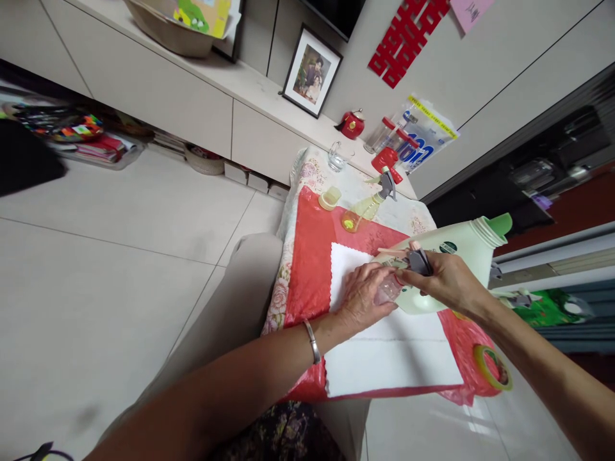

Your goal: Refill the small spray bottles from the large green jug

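Left hand (362,298), w/ a silver bangle (312,341) at the wrist, has fingers clenched round a small clear bottle (387,289), held low over the middle of the desk (307,169), approx. above the far edge of a white paper towel (384,358). Right hand (444,278) meets it from the right side, fingers grasping a grey trigger head (419,261) right at the bottle's top; can't tell if it's seated on the neck.

Just behind both hands, a big pale-green jug (461,246) lies tipped over, green cap toward the desk's right edge. Towel sits on a red plastic sheet (307,256), which covers the near half of the desk.

Toward the far edge: a yellowish spray bottle (365,208) on its side, w/ a small yellow cap (329,198) beside it. Near-right corner: a tape roll (492,367) on the red plastic.
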The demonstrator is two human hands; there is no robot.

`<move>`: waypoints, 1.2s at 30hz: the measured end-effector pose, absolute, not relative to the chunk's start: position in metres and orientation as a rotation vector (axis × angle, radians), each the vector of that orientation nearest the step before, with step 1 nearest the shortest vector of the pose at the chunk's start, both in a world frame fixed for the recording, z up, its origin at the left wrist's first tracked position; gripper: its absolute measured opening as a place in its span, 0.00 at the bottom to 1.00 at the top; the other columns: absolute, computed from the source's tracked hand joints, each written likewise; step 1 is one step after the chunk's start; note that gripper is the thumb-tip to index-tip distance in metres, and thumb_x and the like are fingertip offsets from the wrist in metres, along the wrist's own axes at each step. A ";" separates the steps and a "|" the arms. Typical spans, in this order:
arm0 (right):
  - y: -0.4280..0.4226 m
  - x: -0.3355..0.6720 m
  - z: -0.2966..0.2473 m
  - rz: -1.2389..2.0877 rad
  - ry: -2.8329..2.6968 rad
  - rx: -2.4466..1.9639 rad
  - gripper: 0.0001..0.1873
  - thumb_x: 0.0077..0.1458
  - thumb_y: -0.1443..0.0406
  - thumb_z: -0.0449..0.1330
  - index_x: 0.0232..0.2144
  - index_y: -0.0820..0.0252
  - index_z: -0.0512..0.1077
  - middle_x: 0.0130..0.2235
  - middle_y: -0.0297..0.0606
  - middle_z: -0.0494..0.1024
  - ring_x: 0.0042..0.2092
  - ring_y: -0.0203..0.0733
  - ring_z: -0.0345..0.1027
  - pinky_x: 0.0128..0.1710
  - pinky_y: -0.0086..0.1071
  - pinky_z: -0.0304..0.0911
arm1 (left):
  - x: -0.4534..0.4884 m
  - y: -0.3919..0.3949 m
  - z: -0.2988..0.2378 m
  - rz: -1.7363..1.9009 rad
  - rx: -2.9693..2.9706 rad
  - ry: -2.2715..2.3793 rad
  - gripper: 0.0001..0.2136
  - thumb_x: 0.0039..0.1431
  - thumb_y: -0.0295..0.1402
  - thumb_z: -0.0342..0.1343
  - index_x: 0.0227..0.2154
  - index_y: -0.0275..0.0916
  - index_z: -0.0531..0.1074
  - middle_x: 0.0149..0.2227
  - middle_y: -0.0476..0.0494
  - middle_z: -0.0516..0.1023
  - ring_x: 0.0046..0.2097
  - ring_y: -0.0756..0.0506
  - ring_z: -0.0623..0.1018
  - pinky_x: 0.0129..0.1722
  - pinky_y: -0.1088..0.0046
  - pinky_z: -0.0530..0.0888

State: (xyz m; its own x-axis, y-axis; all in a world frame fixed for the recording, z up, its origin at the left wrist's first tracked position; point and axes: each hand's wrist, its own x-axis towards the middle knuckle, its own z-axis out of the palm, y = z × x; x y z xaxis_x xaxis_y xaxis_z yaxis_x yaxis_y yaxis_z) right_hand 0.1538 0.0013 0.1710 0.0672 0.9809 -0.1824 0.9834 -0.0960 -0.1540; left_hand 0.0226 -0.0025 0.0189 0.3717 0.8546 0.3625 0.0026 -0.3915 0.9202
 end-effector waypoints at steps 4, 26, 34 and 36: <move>0.002 0.152 0.170 -0.435 1.987 2.382 0.24 0.50 0.45 0.61 0.27 0.61 0.70 0.23 0.37 0.73 0.22 0.37 0.66 0.21 0.28 0.60 | 0.022 -0.003 0.019 1.169 1.686 0.758 0.33 0.49 0.30 0.66 0.58 0.48 0.63 0.60 0.43 0.69 0.63 0.39 0.67 0.63 0.53 0.63; -0.004 0.157 0.179 -0.565 2.043 2.445 0.21 0.46 0.48 0.64 0.33 0.59 0.72 0.25 0.34 0.75 0.25 0.40 0.71 0.26 0.31 0.64 | 0.028 -0.004 0.010 1.189 1.644 0.938 0.45 0.39 0.28 0.67 0.61 0.44 0.53 0.59 0.35 0.66 0.62 0.31 0.66 0.61 0.47 0.66; -0.034 0.172 0.190 -0.472 2.117 2.730 0.24 0.47 0.46 0.66 0.36 0.59 0.75 0.37 0.39 0.78 0.32 0.42 0.72 0.30 0.32 0.64 | 0.033 -0.001 0.000 1.166 1.613 0.905 0.36 0.39 0.27 0.68 0.53 0.43 0.61 0.51 0.39 0.72 0.54 0.35 0.72 0.53 0.53 0.73; -0.040 0.173 0.184 -0.453 2.257 2.665 0.23 0.48 0.47 0.66 0.37 0.59 0.74 0.37 0.38 0.77 0.33 0.40 0.70 0.30 0.31 0.63 | 0.035 -0.002 -0.003 1.193 1.595 0.916 0.38 0.38 0.27 0.69 0.55 0.42 0.60 0.52 0.39 0.71 0.56 0.34 0.71 0.54 0.52 0.72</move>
